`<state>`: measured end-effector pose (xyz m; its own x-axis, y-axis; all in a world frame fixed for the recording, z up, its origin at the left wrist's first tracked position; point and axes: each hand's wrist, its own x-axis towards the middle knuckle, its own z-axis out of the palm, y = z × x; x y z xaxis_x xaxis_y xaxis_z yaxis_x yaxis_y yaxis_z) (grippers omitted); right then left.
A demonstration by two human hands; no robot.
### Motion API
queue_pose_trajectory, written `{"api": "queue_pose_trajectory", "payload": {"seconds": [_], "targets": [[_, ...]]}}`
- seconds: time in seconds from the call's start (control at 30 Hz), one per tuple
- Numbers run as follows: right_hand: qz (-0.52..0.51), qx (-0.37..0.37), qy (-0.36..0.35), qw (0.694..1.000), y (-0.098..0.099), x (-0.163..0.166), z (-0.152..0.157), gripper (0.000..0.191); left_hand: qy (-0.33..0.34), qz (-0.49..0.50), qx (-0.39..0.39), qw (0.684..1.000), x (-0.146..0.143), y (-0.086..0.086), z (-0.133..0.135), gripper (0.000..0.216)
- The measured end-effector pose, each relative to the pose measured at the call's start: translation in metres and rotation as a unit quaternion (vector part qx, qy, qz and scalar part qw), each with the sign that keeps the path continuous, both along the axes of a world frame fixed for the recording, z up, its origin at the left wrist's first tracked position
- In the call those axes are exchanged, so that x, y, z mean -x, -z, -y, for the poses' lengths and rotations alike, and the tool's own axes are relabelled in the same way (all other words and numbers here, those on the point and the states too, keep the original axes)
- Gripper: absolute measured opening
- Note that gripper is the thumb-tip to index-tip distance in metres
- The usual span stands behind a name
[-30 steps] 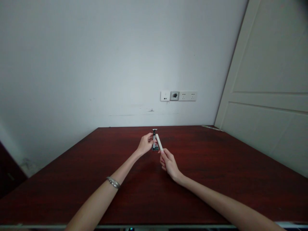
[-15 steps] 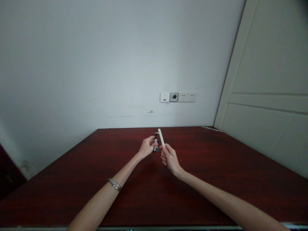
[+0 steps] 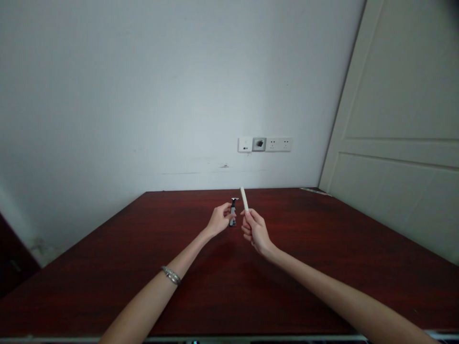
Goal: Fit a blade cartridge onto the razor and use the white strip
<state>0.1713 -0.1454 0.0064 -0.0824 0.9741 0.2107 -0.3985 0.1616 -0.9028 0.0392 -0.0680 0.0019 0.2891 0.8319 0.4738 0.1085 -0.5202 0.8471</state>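
White wall (image 3: 150,95) at the back; dark red table (image 3: 222,306) runs up to it. Both hands are over the table's far half, near each other but not touching.

Right hand (image 3: 257,231): thumb and fingers clamped on the lower end of a white stick (image 3: 244,199). Left hand (image 3: 220,220): thumb and fingertips pinched on a razor (image 3: 233,210).

Stick: leans a little left, upper end free, beside the razor with a gap between. A firm hold near the end with a loose wrist should let the free length be steered finely.

Razor: close to upright, head uppermost. Whether its foot rests on the table, cannot tell. Pinching the handle below the head seems sound; it should steady the razor and spare the fingertips. Any sideways move calls for care, as the head could catch the stick.

Smallest: a dark piece (image 3: 234,223) by the razor's foot, partly hidden, too small to name. Best not pressed on.
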Motion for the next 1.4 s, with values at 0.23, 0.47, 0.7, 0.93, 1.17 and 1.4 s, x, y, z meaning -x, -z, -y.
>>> {"api": "queue_pose_trajectory", "payload": {"seconds": [0.23,0.47,0.7,0.93,1.17,1.4], "targets": [[0.042,0.025,-0.032,0.998,0.02,0.007,0.008,0.034,-0.003,0.017,0.015,1.0,0.0,-0.003,-0.002,0.02],[0.019,0.006,-0.02,1.0,0.017,0.009,0.003,0.036,-0.007,0.022,0.003,1.0,-0.001,-0.003,-0.002,0.02],[0.004,-0.005,-0.016,1.0,0.012,0.007,-0.002,0.034,-0.006,0.018,0.012,1.0,0.0,-0.006,0.0,0.018],[0.027,0.003,-0.014,1.0,0.019,0.005,-0.006,0.035,0.009,0.021,0.015,1.0,0.002,-0.005,-0.004,0.017],[-0.005,-0.023,0.002,1.0,0.008,0.005,-0.009,0.033,0.008,0.022,0.009,1.0,0.003,-0.006,-0.004,0.013],[0.033,0.003,-0.032,0.999,0.021,0.009,-0.004,0.034,0.004,0.02,0.019,1.0,0.001,-0.006,-0.004,0.02]]}}
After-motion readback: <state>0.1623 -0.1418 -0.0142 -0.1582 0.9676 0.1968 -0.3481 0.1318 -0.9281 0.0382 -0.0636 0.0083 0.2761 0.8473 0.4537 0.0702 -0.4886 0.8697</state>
